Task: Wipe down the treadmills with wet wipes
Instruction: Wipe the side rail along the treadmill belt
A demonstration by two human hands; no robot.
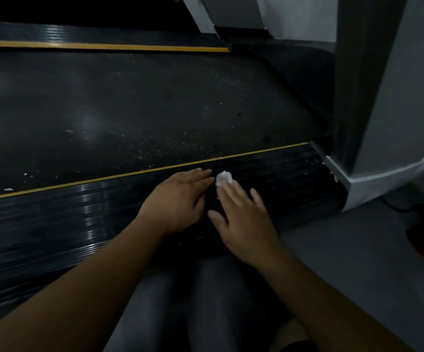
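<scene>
Grips released: right hand [244, 222] presses a seemingly wadded wipe [224, 178] onto treadmill rail [53, 219]; left hand [178, 201] rests alongside.

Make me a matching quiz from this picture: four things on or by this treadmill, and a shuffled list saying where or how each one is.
Things:
1. wet wipe
2. left hand
3. running belt
4. yellow stripe

Descriptions:
A. dotted with pale specks
B. runs between the belt and the ribbed side rail
C. bunched under the right hand's fingertips
D. rests flat on the side rail, holding nothing

Pairs: 1-C, 2-D, 3-A, 4-B
</scene>
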